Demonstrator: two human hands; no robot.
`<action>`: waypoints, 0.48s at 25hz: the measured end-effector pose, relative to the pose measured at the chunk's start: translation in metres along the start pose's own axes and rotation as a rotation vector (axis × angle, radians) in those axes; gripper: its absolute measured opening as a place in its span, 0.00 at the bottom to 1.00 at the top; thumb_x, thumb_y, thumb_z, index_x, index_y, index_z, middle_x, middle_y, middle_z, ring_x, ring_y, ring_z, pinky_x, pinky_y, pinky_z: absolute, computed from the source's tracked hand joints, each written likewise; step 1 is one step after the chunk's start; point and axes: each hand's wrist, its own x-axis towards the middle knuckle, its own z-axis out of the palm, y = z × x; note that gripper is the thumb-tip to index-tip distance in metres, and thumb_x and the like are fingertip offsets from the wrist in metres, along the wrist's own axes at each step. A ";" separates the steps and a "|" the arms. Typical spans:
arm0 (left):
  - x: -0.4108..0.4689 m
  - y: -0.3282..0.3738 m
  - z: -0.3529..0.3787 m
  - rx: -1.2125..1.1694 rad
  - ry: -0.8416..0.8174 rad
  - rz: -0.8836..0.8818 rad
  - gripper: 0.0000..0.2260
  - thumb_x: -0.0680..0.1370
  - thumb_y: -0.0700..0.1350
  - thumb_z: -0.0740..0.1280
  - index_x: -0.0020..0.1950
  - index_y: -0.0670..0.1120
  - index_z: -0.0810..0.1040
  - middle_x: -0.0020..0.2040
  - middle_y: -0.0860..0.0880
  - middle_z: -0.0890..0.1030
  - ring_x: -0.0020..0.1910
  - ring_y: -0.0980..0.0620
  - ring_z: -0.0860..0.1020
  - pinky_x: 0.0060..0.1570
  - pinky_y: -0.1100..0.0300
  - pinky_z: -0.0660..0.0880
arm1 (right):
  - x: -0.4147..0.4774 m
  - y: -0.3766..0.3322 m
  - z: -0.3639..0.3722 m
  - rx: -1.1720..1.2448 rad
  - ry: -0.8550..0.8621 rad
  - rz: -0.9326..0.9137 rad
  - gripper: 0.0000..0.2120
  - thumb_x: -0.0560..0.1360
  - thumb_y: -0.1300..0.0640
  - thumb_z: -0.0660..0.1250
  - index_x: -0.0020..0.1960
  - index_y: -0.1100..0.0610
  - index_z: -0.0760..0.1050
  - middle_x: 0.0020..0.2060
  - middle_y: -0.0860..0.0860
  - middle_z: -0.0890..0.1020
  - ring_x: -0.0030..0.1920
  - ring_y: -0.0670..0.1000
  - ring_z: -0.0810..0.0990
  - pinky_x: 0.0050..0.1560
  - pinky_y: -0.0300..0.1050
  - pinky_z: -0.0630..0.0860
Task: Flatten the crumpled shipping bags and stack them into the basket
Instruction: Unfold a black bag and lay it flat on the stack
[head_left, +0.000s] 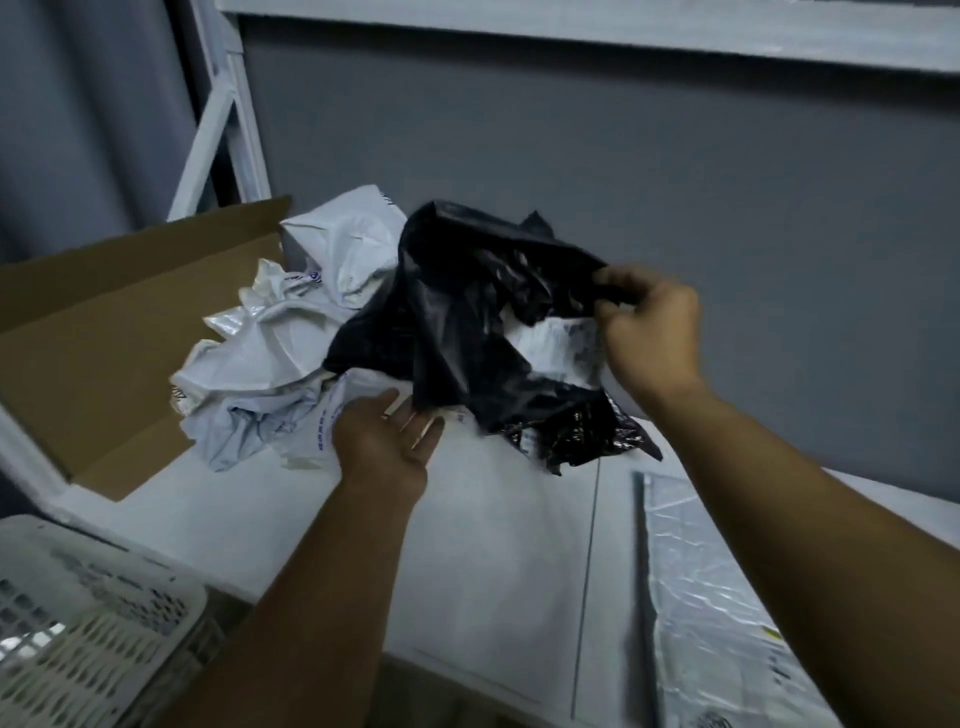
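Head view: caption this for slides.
Right hand pinches a crumpled black bag over white bags; left hand open beside it.

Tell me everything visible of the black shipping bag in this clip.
The black bag is thin, glossy plastic film, heavily crumpled. The right hand pinches its upper right edge and holds it up, so it hangs in folds. A white patch, perhaps a label, shows near that hand. Its lower part drapes onto the crumpled white bags and the white shelf. The open left hand lies just below; contact is unclear.

box (78, 338): left | bag pile (270, 358): on shelf (493, 545), beside box | basket (93, 644): front-left | flat bag (717, 597): front-right
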 end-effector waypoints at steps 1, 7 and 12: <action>-0.006 -0.004 0.004 0.017 -0.027 -0.043 0.19 0.83 0.53 0.59 0.65 0.40 0.74 0.66 0.39 0.76 0.61 0.40 0.78 0.60 0.44 0.75 | -0.007 0.010 -0.014 0.028 -0.010 0.038 0.17 0.73 0.71 0.65 0.48 0.51 0.83 0.45 0.47 0.84 0.47 0.49 0.84 0.56 0.41 0.80; -0.056 -0.052 0.031 0.699 -0.366 -0.150 0.14 0.82 0.48 0.61 0.48 0.47 0.85 0.50 0.46 0.86 0.45 0.50 0.84 0.47 0.54 0.78 | -0.054 0.051 -0.060 0.067 -0.099 0.148 0.20 0.73 0.74 0.65 0.40 0.48 0.79 0.44 0.48 0.84 0.45 0.48 0.82 0.53 0.42 0.77; -0.062 -0.081 0.047 0.810 -0.369 0.047 0.18 0.81 0.40 0.60 0.35 0.49 0.82 0.33 0.51 0.82 0.32 0.55 0.80 0.36 0.61 0.74 | -0.089 0.074 -0.082 -0.240 -0.023 0.263 0.07 0.77 0.56 0.65 0.50 0.51 0.81 0.61 0.53 0.74 0.65 0.53 0.70 0.62 0.46 0.67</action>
